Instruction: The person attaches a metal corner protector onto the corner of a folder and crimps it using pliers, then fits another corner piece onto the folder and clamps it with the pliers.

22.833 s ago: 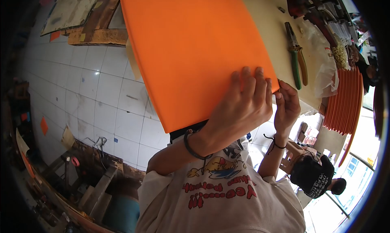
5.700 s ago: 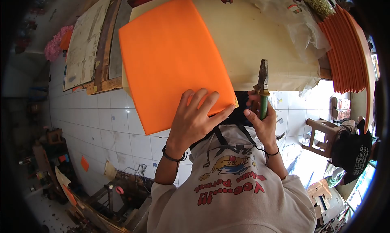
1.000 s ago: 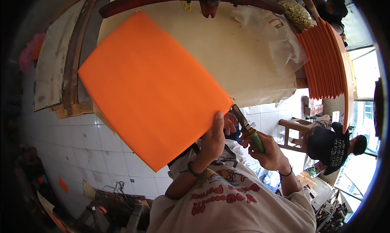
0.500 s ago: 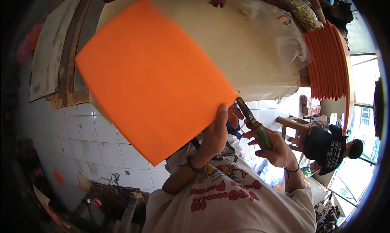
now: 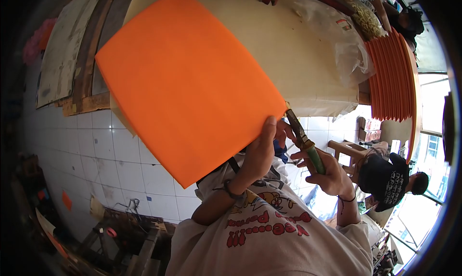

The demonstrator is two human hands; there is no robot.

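Observation:
A large flat orange rectangular panel (image 5: 187, 88) is tilted in front of me. My left hand (image 5: 264, 146) is closed on its near right corner, thumb on the face and the other fingers behind the edge. Wrapped in my right hand (image 5: 329, 172) is a green-handled tool with a dark metal blade or jaws (image 5: 301, 131); its exact kind is unclear. The tool's tip meets the panel's right corner, where a small pale yellowish bit shows. The underside of the panel is hidden.
Beyond the panel is a tan-covered table (image 5: 298, 69) with a clear plastic bag (image 5: 349, 59). A stack of orange panels (image 5: 392, 78) stands at its right end. Another person in dark clothing (image 5: 385, 175) sits near a stool (image 5: 344, 151). A wooden board (image 5: 67, 49) lies left.
The panel, both hands and the tool appear slightly higher and further right in view, as the camera shifts. The hold on panel and tool stays the same.

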